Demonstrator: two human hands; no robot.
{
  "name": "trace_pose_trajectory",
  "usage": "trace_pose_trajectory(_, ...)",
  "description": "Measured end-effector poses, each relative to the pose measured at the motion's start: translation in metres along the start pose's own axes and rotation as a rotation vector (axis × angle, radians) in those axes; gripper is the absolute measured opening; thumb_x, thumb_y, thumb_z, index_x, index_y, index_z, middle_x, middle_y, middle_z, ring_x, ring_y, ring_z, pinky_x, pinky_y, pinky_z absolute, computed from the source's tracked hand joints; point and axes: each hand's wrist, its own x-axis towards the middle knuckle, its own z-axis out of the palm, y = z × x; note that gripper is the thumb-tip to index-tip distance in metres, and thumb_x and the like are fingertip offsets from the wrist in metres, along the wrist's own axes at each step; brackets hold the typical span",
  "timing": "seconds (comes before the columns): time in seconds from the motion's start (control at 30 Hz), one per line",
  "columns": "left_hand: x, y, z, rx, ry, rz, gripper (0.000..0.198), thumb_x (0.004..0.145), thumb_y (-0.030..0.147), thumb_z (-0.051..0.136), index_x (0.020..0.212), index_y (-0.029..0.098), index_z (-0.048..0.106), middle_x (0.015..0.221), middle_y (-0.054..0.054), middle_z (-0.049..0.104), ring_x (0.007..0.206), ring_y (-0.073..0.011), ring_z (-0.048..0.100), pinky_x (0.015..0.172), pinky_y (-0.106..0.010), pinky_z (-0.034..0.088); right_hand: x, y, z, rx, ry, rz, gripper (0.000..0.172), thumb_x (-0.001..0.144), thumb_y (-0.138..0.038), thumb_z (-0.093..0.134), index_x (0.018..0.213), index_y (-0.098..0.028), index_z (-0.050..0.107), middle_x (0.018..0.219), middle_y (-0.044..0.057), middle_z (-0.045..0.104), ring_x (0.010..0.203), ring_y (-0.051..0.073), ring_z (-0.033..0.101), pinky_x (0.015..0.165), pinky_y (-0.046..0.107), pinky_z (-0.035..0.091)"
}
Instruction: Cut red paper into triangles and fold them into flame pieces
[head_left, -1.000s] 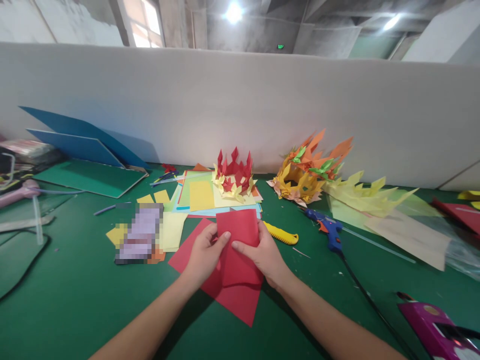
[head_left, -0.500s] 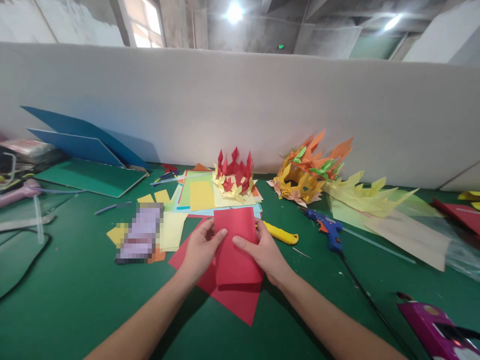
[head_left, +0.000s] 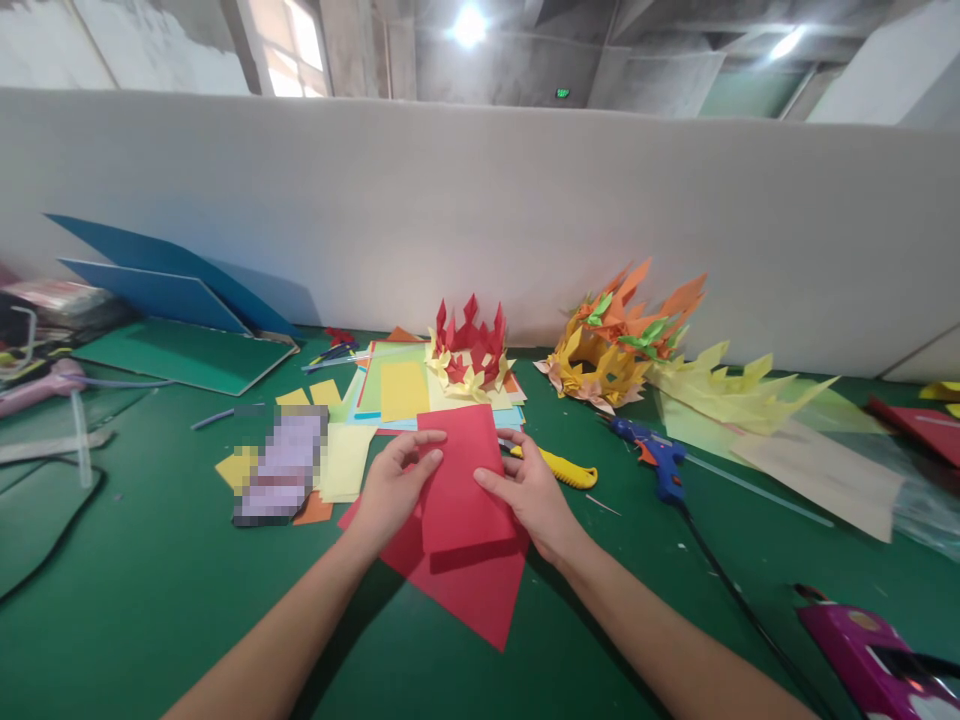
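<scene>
A red rectangular piece of paper [head_left: 463, 490] is held up between my two hands, tilted slightly. My left hand [head_left: 401, 478] pinches its left edge, thumb on the near face. On the opposite edge, my right hand [head_left: 529, 492] grips with the thumb on the front and fingers behind. Beneath it, a larger red sheet [head_left: 487, 600] lies on the green table, partly covered by the held piece. Just past my right hand rests a yellow utility knife [head_left: 566, 468]. A red and yellow paper crown [head_left: 471, 350] stands behind on stacked coloured sheets [head_left: 403, 390].
Right of centre are a yellow paper crown [head_left: 596, 370], a pale yellow crown strip [head_left: 742, 390] and a blue glue gun [head_left: 660, 460] with its cord. A magenta device [head_left: 862, 650] sits at the front right. Left are a blurred phone-like object [head_left: 281, 465] and blue boards [head_left: 157, 285].
Both hands have shifted the held red paper slightly up and to the left. My left fingers now lie more over its left edge. The larger red sheet stays put.
</scene>
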Motion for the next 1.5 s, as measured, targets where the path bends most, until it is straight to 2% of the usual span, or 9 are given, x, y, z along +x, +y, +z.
trace_pose_trajectory(0.1,0.001,-0.001,0.0,0.046,-0.047,0.073,0.035,0.073,0.041,0.06,0.102,0.02,0.063,0.1,-0.007,0.064,0.078,-0.0197,0.062,0.06,-0.028,0.051,0.001,0.0,-0.002,0.01,0.016,0.001,0.07,0.052,-0.035,0.082,0.105,-0.025,0.037,0.076,-0.001,0.069,0.072,0.023,0.068,0.07,0.038,0.053)
trace_pose_trajectory(0.2,0.002,-0.001,0.0,0.128,-0.073,0.17,0.033,0.076,0.036,0.056,0.105,0.021,0.061,0.114,-0.008,0.059,0.096,-0.022,0.059,0.073,-0.032,0.05,0.002,0.0,-0.003,0.01,0.031,0.006,0.072,0.051,-0.035,0.082,0.106,-0.025,0.037,0.075,-0.001,0.07,0.071,0.023,0.068,0.069,0.038,0.053)
trace_pose_trajectory(0.37,0.001,0.002,0.0,0.247,-0.077,0.234,0.03,0.078,0.031,0.053,0.107,0.024,0.058,0.123,-0.006,0.054,0.113,-0.0213,0.05,0.087,-0.033,0.045,0.002,-0.002,-0.003,0.012,0.042,0.021,0.073,0.05,-0.034,0.082,0.107,-0.025,0.037,0.071,-0.002,0.069,0.068,0.022,0.067,0.067,0.037,0.052)
trace_pose_trajectory(0.73,0.002,-0.001,-0.001,0.237,-0.12,0.225,0.031,0.08,0.031,0.051,0.11,0.023,0.055,0.123,-0.007,0.053,0.112,-0.0212,0.05,0.088,-0.034,0.044,0.003,0.0,-0.003,0.008,0.04,0.005,0.075,0.049,-0.033,0.083,0.107,-0.024,0.036,0.073,-0.001,0.07,0.069,0.022,0.068,0.069,0.037,0.053)
trace_pose_trajectory(0.97,0.001,0.001,-0.002,0.261,-0.15,0.256,0.03,0.081,0.028,0.048,0.11,0.023,0.054,0.122,-0.005,0.054,0.115,-0.019,0.048,0.1,-0.034,0.036,0.001,-0.001,-0.001,0.005,0.038,0.003,0.075,0.049,-0.03,0.083,0.107,-0.024,0.037,0.075,-0.001,0.071,0.07,0.022,0.068,0.069,0.036,0.053)
trace_pose_trajectory(1.27,0.004,-0.003,-0.004,0.31,-0.158,0.217,0.032,0.081,0.026,0.048,0.113,0.024,0.054,0.121,-0.006,0.054,0.109,-0.0195,0.051,0.092,-0.032,0.042,0.005,0.005,-0.005,-0.115,0.001,-0.014,0.069,0.056,-0.035,0.078,0.109,-0.025,0.036,0.079,0.0,0.068,0.077,0.023,0.067,0.074,0.041,0.053)
trace_pose_trajectory(1.37,0.006,-0.006,-0.006,0.392,-0.145,0.219,0.032,0.081,0.022,0.048,0.112,0.022,0.053,0.118,-0.006,0.054,0.11,-0.0202,0.051,0.094,-0.034,0.041,0.007,0.01,-0.009,-0.362,0.012,-0.128,0.065,0.061,-0.033,0.072,0.114,-0.023,0.036,0.088,0.005,0.066,0.08,0.024,0.065,0.075,0.043,0.052)
trace_pose_trajectory(1.43,0.008,-0.01,-0.008,0.477,-0.114,0.226,0.032,0.08,0.019,0.047,0.111,0.022,0.053,0.117,-0.007,0.054,0.111,-0.0211,0.051,0.096,-0.036,0.041,0.007,0.012,-0.011,-0.643,0.031,-0.339,0.06,0.065,-0.029,0.069,0.117,-0.022,0.04,0.105,0.01,0.062,0.093,0.027,0.06,0.082,0.046,0.048)
trace_pose_trajectory(1.5,0.009,-0.014,-0.01,0.554,-0.094,0.233,0.031,0.079,0.015,0.046,0.109,0.021,0.054,0.115,-0.007,0.055,0.112,-0.0217,0.051,0.097,-0.037,0.041,0.005,0.011,-0.011,-0.902,-0.024,-0.575,0.048,0.072,-0.025,0.064,0.117,-0.022,0.047,0.118,0.012,0.057,0.106,0.028,0.053,0.09,0.048,0.043)
